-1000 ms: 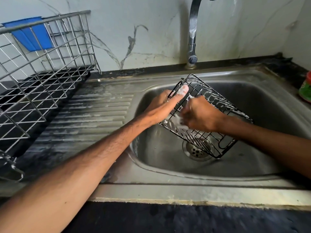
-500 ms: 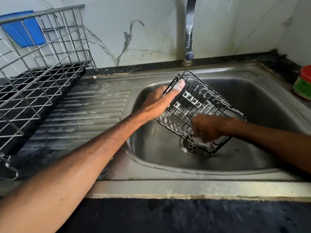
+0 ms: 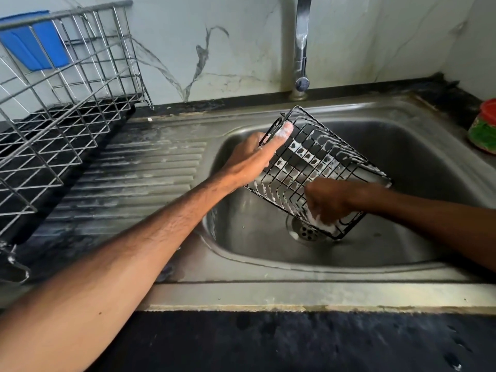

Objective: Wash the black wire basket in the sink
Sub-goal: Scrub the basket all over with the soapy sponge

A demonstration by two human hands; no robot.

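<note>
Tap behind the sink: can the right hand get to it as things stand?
Probably yes. The right hand grips a soapy pad at the lower end of the black wire basket, so it is busy, but nothing stands between the basket and the tap.

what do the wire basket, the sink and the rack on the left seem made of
Black wire basket: thin metal wire, seemingly black-coated, matte, soap film in its cells. Sink: likely stainless steel, dull brushed grey sheen. Dish rack: bright silvery wire, probably chromed or stainless.
</note>
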